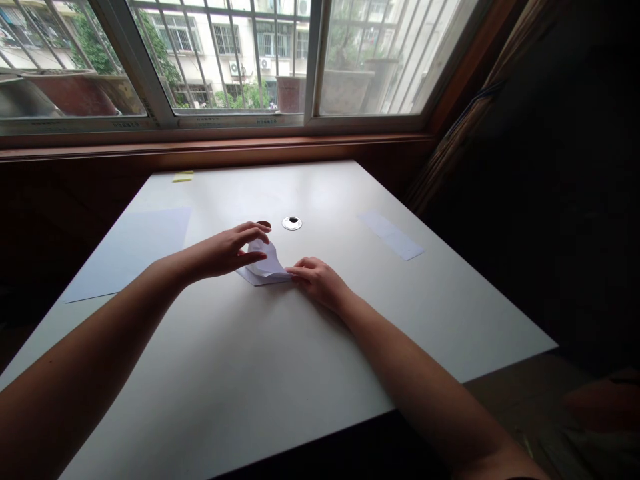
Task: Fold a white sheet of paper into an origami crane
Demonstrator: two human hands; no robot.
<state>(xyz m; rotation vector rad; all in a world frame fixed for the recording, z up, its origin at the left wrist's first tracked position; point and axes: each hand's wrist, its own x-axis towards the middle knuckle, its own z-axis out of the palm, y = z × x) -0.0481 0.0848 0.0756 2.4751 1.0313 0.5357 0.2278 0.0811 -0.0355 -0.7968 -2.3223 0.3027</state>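
A folded piece of white paper (269,265) lies near the middle of the white table, its upper layer lifted and bent into a curve. My left hand (240,248) is at its left side, thumb and fingers apart in a loose curve around the raised layer; whether the fingertips touch it is hard to see. At the paper's right end, my right hand (319,279) rests on the table with its fingers closed on the corner.
A large pale sheet (133,243) lies on the table's left, and a paper strip (393,235) on the right. Beyond my hands are a round metal ring (292,223) and a dark hole (263,223). A yellow-edged label (183,176) sits at the far left, before the window (225,120).
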